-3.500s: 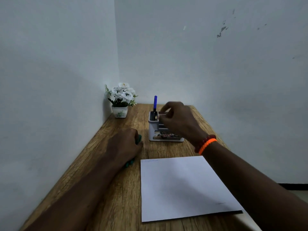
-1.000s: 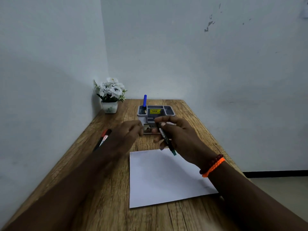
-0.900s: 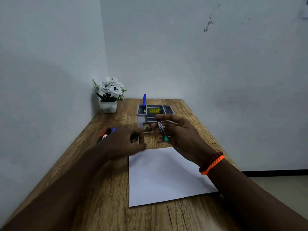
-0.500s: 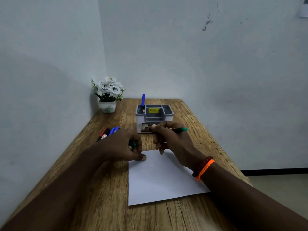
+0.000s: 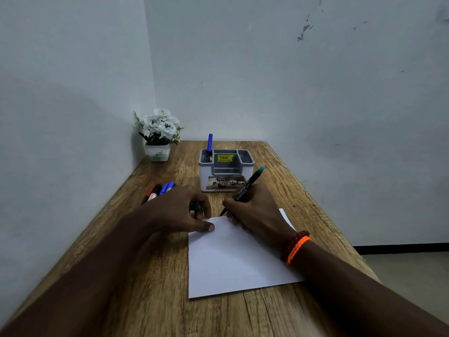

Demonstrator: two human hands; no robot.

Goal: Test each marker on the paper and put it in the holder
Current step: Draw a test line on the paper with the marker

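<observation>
Gripping a green marker (image 5: 246,187) at mid-frame, the right hand (image 5: 255,210) set its tip on the paper's (image 5: 233,259) top edge; the left hand (image 5: 179,210) curled around a green cap (image 5: 195,206), thumb pressing the paper. The holder (image 5: 226,170) stood just behind on the desk (image 5: 150,276).

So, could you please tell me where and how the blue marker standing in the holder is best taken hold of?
Pinch its blue upper end, coming straight down from above. The blue marker stands upright in the holder's left rear compartment, so only that end clears the rim; the walls hide the rest of the barrel, which makes a side approach look impractical.
</observation>
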